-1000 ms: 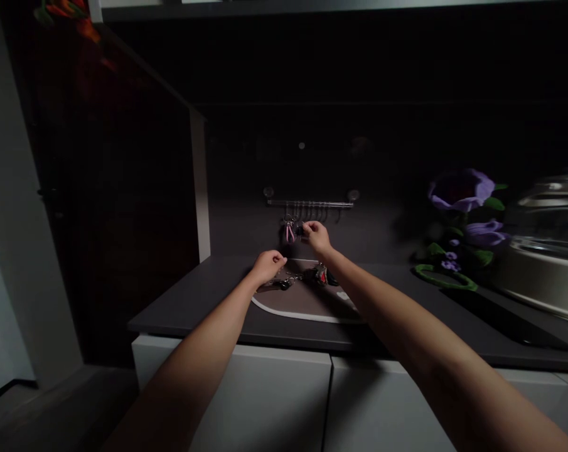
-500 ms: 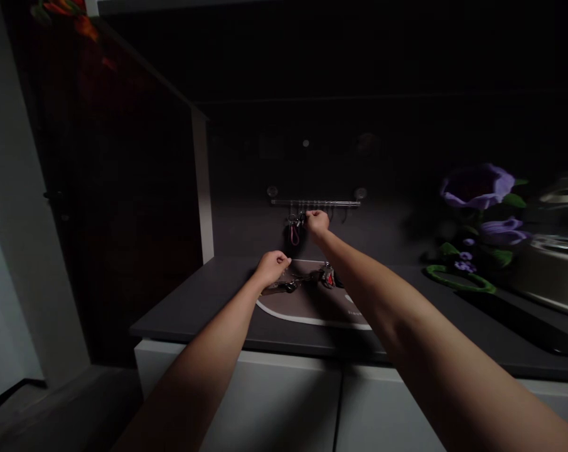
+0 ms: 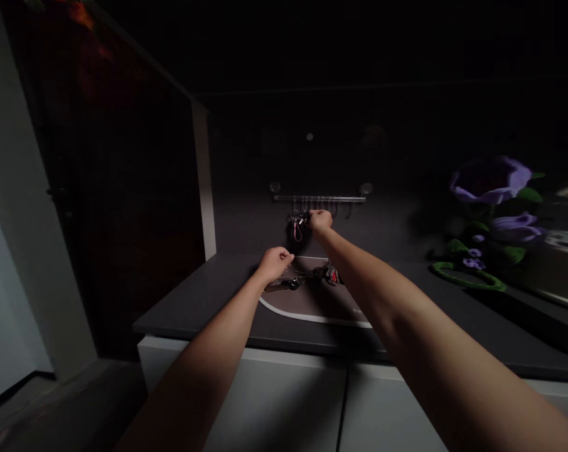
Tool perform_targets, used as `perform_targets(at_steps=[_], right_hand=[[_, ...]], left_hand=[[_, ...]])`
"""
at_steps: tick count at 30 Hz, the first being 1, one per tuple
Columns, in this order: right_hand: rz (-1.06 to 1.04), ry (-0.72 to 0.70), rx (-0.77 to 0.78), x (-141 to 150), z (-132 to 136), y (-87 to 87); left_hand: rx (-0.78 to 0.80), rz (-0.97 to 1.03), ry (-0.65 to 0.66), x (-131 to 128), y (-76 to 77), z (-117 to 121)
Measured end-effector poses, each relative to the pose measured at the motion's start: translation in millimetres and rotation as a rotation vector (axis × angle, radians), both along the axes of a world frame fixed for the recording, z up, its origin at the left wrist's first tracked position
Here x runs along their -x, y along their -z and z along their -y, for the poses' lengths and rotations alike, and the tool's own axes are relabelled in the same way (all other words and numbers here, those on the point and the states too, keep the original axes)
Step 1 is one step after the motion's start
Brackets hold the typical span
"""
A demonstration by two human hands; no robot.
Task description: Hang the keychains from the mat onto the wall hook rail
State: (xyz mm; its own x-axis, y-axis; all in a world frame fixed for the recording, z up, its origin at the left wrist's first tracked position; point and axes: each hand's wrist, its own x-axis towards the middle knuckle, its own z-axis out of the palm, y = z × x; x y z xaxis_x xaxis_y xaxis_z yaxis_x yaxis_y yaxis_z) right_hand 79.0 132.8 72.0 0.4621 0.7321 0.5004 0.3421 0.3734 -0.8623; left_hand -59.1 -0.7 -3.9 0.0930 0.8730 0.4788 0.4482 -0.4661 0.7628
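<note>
Pink-looped keyring [image 3: 297, 232], seen hanging below the clear rail [image 3: 320, 199], just to the left of the right hand [image 3: 321, 220]! Its metal ring is set near the hooks, and the loop is left dangling against the dark wall. Light stuff, by the look of it: the loop can be expected to be soft and bendy, the ring hard, smooth and a little slippery. Nothing about it is judged fragile; a swing or a snag is the likelier nuisance. For a sure hold, the ring is best pinched at its top, with the loop left free.

And the grip! At the right hand the fingers are curled in tight, tips brought up beside a small dark piece next to the ring. Whether that piece is pinched or merely brushed cannot be told, as the fingertips are hidden. The left hand [image 3: 274, 262] is poised lower, above the mat [image 3: 312, 307], thumb and forefinger drawn close together; whether anything slim is caught between them cannot be made out. Below, 1 dark key bunch [image 3: 294, 284] is laid near the left hand, and 1 red-and-dark item [image 3: 332, 275] is partly covered by the right forearm.
</note>
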Motion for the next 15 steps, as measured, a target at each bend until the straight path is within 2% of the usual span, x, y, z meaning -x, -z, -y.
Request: perform_targets(at_steps=[8,15], right_hand=[[0.051,-0.038,-0.008,-6.7,-0.8,8.9],[0.063,-0.08,0.012,-9.0,2.4,7.3]], left_hand=[[-0.001,-0.009,-0.005,0.6,0.1,1.1],[-0.007,-0.013,0.027,1.7,1.6,0.9]])
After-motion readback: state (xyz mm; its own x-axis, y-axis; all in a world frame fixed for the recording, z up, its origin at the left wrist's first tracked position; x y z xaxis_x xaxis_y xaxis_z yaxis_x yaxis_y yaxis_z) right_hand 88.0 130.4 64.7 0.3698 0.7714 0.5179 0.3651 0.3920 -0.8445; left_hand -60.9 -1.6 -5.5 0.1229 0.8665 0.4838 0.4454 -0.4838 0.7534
